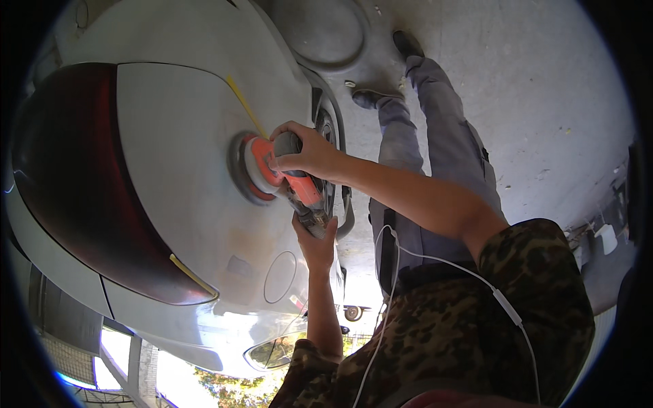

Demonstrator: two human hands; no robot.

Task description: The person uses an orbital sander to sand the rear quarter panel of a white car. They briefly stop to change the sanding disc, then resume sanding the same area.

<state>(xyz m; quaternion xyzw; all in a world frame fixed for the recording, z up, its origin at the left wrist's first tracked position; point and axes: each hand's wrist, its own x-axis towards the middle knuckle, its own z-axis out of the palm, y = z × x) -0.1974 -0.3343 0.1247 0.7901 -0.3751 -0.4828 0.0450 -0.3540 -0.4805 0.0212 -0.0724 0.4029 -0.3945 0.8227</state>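
Note:
An orange and black random orbital sander [304, 188] rests with its round grey pad [239, 168] against the dull white rear side of a car [183, 149]. My right hand [306, 151] wraps around the black top of the sander's head, thumb and fingers on opposite sides. Around the rear end of the tool's body, my left hand [316, 241] is closed. A yellow tape strip [245, 105] runs along the panel close to the pad. The pad's working face is hidden against the panel.
A dark red tail light [75, 177] fills the left side, with another yellow tape strip [194, 277] at its edge. A round fuel flap outline [280, 277] lies near my left forearm. A white cable [442, 258] hangs across my body. My legs stand on the grey floor [517, 81].

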